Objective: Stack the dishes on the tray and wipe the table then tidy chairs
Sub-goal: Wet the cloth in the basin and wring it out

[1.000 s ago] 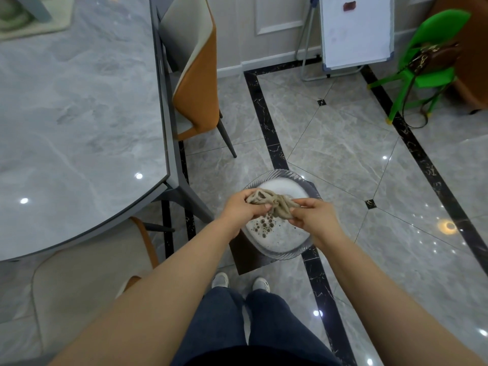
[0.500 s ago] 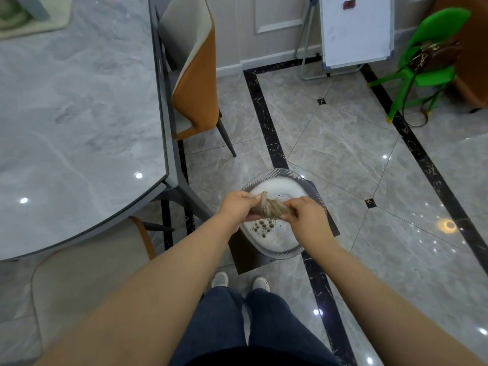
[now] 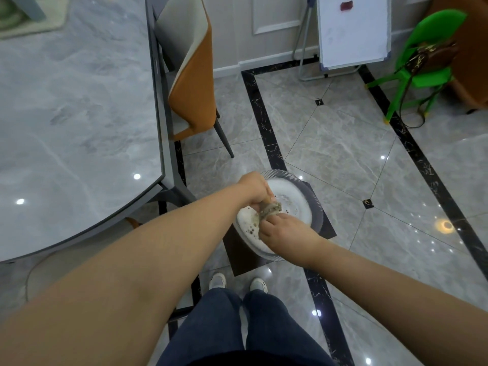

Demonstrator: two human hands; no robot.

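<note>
Single view, worn on my head, wide-angle, tilted forward and steeply down. It looks along both my forearms to my left hand [image 3: 254, 190] and right hand [image 3: 286, 231], which sit close below the lens near the middle of the picture, over a glass basin [image 3: 303, 196] on the floor. Straight down, at the bottom edge, my trousers and shoes [image 3: 239, 282] show. Left half of the picture: the marble table top [image 3: 76, 122], seen from above and near. Upper part: the farther room, with an orange-backed chair [image 3: 194, 75], a whiteboard [image 3: 352, 30] and a green chair [image 3: 425, 56] against the wall. Edges bend with the lens. No second view shares the scene.
</note>
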